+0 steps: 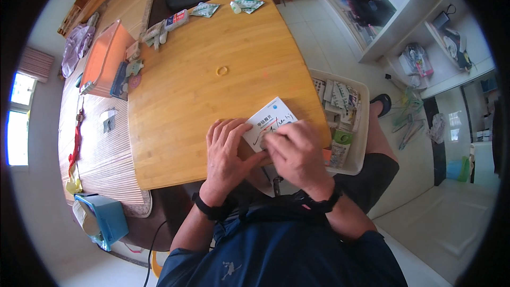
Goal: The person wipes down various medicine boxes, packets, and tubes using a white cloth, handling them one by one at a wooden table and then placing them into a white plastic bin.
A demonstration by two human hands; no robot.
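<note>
The left fingers [234, 137], partly curled, hold one box [264, 119] by its left side; the right fingers [280, 144] bunch over its lower part, their grip hidden. White, with dark print, handwritten strokes and one blue dot, it is over the counter [180, 133]'s near right corner. Beyond: one yellow ring [217, 71]; two green-and-white packets [248, 3] along the far edge.
</note>
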